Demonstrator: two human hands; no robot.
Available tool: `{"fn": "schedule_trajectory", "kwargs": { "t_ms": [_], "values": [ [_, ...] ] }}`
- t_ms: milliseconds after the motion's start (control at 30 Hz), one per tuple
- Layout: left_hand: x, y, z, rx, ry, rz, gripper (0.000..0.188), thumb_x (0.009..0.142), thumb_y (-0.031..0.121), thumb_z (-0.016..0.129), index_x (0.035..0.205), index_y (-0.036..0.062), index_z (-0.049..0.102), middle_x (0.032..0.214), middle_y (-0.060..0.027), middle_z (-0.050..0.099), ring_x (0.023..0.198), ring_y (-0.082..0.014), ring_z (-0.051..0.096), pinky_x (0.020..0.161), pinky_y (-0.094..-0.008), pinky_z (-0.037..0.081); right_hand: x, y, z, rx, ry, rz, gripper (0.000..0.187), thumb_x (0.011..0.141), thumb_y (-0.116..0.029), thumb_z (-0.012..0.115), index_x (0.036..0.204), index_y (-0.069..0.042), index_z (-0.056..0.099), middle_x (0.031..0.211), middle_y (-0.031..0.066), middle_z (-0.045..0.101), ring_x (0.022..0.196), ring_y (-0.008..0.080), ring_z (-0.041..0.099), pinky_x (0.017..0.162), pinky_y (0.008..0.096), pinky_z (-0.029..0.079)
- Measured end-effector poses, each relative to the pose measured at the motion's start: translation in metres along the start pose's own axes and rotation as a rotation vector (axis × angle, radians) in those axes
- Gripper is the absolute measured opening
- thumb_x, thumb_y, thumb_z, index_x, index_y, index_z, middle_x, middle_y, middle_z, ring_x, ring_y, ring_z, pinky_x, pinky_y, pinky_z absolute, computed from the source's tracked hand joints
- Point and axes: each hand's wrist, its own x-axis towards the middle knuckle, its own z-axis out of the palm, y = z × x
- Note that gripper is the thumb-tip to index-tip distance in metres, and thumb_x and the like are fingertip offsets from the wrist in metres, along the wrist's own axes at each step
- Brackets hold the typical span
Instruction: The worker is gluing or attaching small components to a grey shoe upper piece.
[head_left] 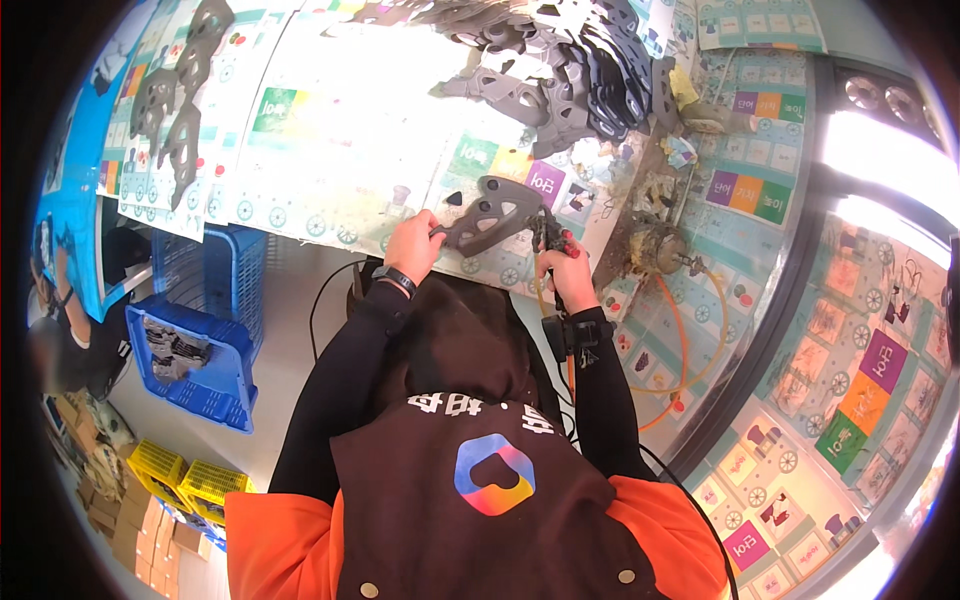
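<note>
A dark grey moulded plastic part (492, 212) with several cut-out holes lies at the near edge of the paper-covered table (330, 130). My left hand (412, 248) pinches its left end between thumb and fingers. In my right hand (570, 278) is a small dark spray gun (548, 232) with a red piece on it. The gun's tip reaches the part's right end; whether it touches is too small to tell. A small black scrap (454, 199) sits just left of the part.
Similar grey parts form a large pile (560, 80) at the far side, with others (185, 90) at far left. A grimy round pot (655, 248) with an orange hose (683, 340) stands at right. Blue crates (195, 375) and yellow crates (215, 485) are left, beside another person (85, 335).
</note>
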Motion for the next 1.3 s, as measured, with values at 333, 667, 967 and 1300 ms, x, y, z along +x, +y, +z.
{"fn": "schedule_trajectory", "kwargs": {
  "t_ms": [333, 667, 967, 1300],
  "values": [
    [0.002, -0.005, 0.003, 0.014, 0.012, -0.008, 0.022, 0.082, 0.012, 0.078, 0.094, 0.0033, 0.062, 0.084, -0.0152, 0.069, 0.08, -0.0343, 0.067, 0.07, -0.0419, 0.052, 0.004, -0.006, -0.001, -0.008, 0.048, 0.004, 0.022, 0.072, -0.004, 0.057, 0.094, -0.004, 0.06, 0.063, 0.0035, 0.056, 0.046, 0.0125, 0.046, 0.042, 0.0273, 0.033],
    [0.001, -0.007, 0.005, 0.034, 0.053, 0.024, 0.022, 0.081, 0.012, 0.079, 0.094, 0.0039, 0.063, 0.081, -0.0128, 0.069, 0.075, -0.0311, 0.067, 0.068, -0.0388, 0.052, 0.006, -0.012, 0.009, 0.002, 0.001, -0.022, 0.024, 0.072, -0.001, 0.059, 0.095, -0.001, 0.061, 0.065, 0.0022, 0.057, 0.046, 0.0107, 0.045, 0.044, 0.0266, 0.031],
    [0.003, -0.01, 0.007, 0.037, 0.06, 0.06, 0.021, 0.081, 0.011, 0.078, 0.093, 0.0033, 0.062, 0.08, -0.0141, 0.069, 0.075, -0.0322, 0.068, 0.067, -0.0395, 0.052, 0.006, -0.012, 0.011, -0.001, -0.072, 0.012, 0.024, 0.073, -0.003, 0.06, 0.097, -0.002, 0.061, 0.066, 0.0016, 0.057, 0.049, 0.0089, 0.047, 0.044, 0.0251, 0.03],
    [0.003, -0.01, 0.007, 0.056, 0.061, 0.05, 0.021, 0.081, 0.012, 0.078, 0.093, 0.0032, 0.062, 0.079, -0.014, 0.069, 0.075, -0.0323, 0.067, 0.067, -0.0395, 0.052, -0.001, -0.002, 0.008, -0.015, -0.098, 0.031, 0.021, 0.074, -0.002, 0.058, 0.095, -0.003, 0.06, 0.065, 0.0016, 0.056, 0.046, 0.0092, 0.044, 0.042, 0.0248, 0.03]
  ]
}}
